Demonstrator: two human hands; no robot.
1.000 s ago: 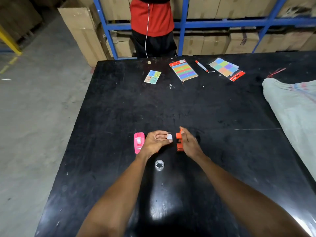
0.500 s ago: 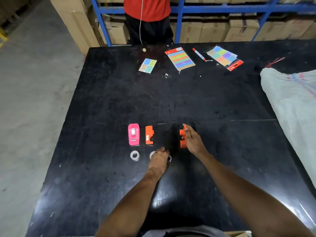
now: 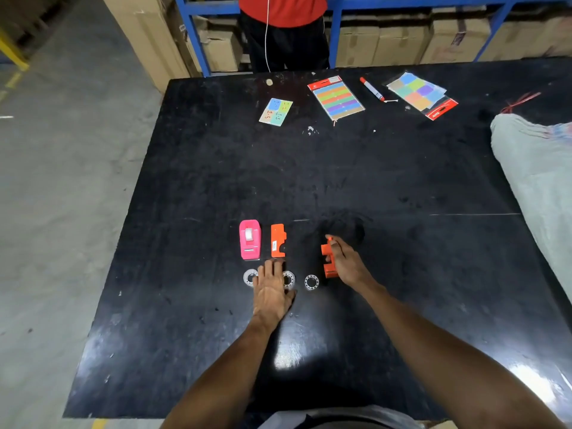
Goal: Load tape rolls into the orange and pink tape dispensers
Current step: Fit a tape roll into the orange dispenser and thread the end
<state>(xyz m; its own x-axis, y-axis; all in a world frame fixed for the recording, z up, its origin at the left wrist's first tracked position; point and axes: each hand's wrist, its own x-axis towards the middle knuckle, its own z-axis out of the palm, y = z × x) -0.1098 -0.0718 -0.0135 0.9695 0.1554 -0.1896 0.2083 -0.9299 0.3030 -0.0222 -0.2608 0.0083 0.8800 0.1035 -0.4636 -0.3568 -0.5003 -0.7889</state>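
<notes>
A pink tape dispenser [image 3: 250, 239] lies on the black table [image 3: 340, 181], with an orange dispenser piece [image 3: 277, 240] just right of it. My right hand [image 3: 346, 263] grips a second orange dispenser piece [image 3: 327, 257], standing on edge. Three clear tape rolls lie in a row below them: the left roll [image 3: 249, 277], the middle roll [image 3: 289, 279] and the right roll [image 3: 311, 282]. My left hand [image 3: 271, 289] rests flat between the left and middle rolls, fingers spread, partly covering both and holding nothing.
Far side of the table holds a small coloured card [image 3: 275, 112], a rainbow sticker pack [image 3: 336, 97], a red marker [image 3: 371, 89] and a second sticker pack [image 3: 421, 94]. A grey sack [image 3: 538, 181] lies along the right edge. A person in a red top [image 3: 283, 13] stands beyond the table.
My left hand left the orange piece, dropped toward the rolls, then slid left between two of them. The pink dispenser, an orange piece and the rolls are now uncovered. The right hand stayed.
</notes>
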